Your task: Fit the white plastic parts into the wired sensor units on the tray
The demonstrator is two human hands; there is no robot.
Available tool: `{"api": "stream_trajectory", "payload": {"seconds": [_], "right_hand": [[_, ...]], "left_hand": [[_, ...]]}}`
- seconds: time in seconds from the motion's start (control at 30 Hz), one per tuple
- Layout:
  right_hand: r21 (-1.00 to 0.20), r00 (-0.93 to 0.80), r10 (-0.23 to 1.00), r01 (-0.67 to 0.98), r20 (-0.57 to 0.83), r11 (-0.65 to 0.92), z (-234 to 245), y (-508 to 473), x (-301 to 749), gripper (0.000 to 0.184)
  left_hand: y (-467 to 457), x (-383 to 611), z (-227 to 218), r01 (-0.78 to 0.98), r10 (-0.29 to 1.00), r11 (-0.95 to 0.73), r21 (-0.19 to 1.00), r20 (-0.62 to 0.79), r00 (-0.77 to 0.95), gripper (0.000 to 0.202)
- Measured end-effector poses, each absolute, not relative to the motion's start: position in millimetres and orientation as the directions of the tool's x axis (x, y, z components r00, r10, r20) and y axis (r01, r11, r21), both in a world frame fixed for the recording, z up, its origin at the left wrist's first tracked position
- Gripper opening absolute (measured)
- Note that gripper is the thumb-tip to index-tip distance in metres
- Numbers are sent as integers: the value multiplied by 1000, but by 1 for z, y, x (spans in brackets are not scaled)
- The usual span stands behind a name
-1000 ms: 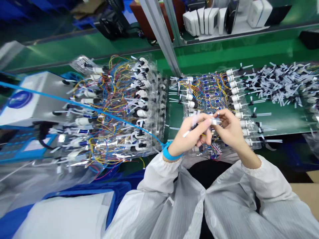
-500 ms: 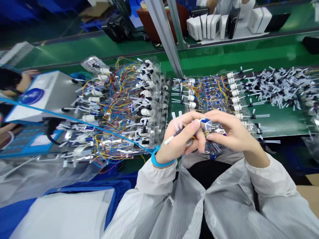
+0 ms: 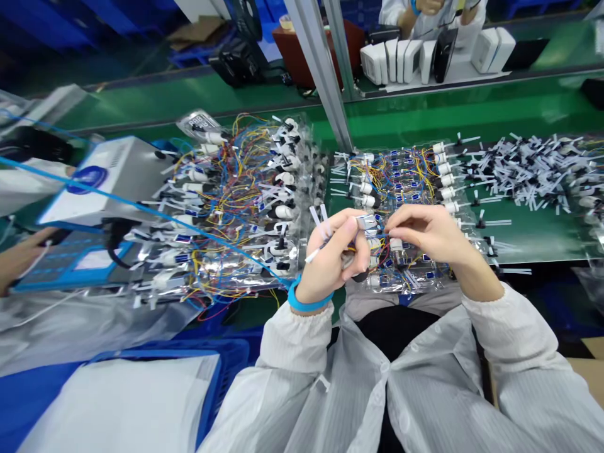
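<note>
My left hand (image 3: 336,248), with a blue wrist strap (image 3: 309,299), is closed around a small wired assembly. Its silver-and-blue block (image 3: 366,222) shows past my thumb, and white plastic tubes (image 3: 321,220) poke up from behind the fingers. My right hand (image 3: 425,231) pinches at thin wires (image 3: 381,234) running from the left hand; its fingertips partly hide them. Beneath both hands lie clear plastic trays (image 3: 396,277) holding similar assemblies with white cylinders and yellow, red and blue wires.
More wired assemblies (image 3: 236,207) fill trays at left, beside a white-and-blue device (image 3: 108,176). Loose black-and-white tube pieces (image 3: 533,170) are heaped at right. A metal post (image 3: 321,69) rises behind. White boxed units (image 3: 396,60) stand at the back. Other people's hands show far back and at left.
My right hand has drawn away from the left, opening a gap with wires between them. The left hand has shifted slightly left with the block. The view has moved a little.
</note>
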State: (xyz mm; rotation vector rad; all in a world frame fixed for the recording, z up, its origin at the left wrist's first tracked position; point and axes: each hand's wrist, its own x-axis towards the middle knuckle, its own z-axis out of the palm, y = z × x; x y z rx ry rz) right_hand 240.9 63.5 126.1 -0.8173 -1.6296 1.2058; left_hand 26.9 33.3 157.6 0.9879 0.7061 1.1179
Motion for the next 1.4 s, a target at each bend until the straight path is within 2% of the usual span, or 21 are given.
{"api": "stream_trajectory", "payload": {"seconds": [0.1,0.2,0.33,0.5,0.63,0.7,0.77,0.87,0.93,1.03,1.13,1.2,1.27,1.33,1.4], "right_hand": [[-955,-47,953,-14,298,298,118,75,243,13],[-931,155,919,21,362,364,113,92,251,15],[-881,142,871,143,470,452,116,115,266,23],[-863,139,859,203,493,463,106,149,277,25],[-815,223,796,307,563,491,112,141,273,30],[-775,212,765,366,608,515,127,110,264,35],[-783,81,802,294,592,548,141,69,251,35],[-861,-310,829,61,465,505,146,16,227,49],[-873,-371,821,50,434,485,136,-4,215,41],[-840,-241,838,128,489,527,115,-20,209,15],[-862,-39,873,144,486,486,103,-32,219,12],[-892,133,882,52,453,450,104,-42,231,10],[-888,234,879,-104,416,448,108,-50,241,10],[-877,202,902,-229,382,422,113,-57,248,15],[-897,78,927,-235,366,374,115,-61,250,21]], "left_hand": [[38,28,156,-445,974,99,890,5,227,33],[44,28,156,-515,990,82,853,-8,144,31],[40,20,163,-578,997,1,816,44,63,26],[17,-9,188,-629,975,-169,759,223,7,24],[1,-23,197,-621,943,-217,753,326,66,25],[-5,-18,189,-564,953,-185,805,287,97,26],[-11,-8,174,-482,979,-74,873,156,133,25],[-21,11,148,-340,959,166,925,-71,274,29],[-26,21,135,-250,912,286,925,-183,366,34],[-34,24,121,-218,866,369,903,-250,433,40],[-41,16,109,-247,887,339,908,-222,404,40],[-45,9,100,-255,908,315,914,-213,361,46],[-51,4,90,-304,907,312,900,-188,376,48],[-56,4,84,-393,887,332,857,-142,440,43],[-60,7,82,-446,877,347,825,-117,465,41]]}}
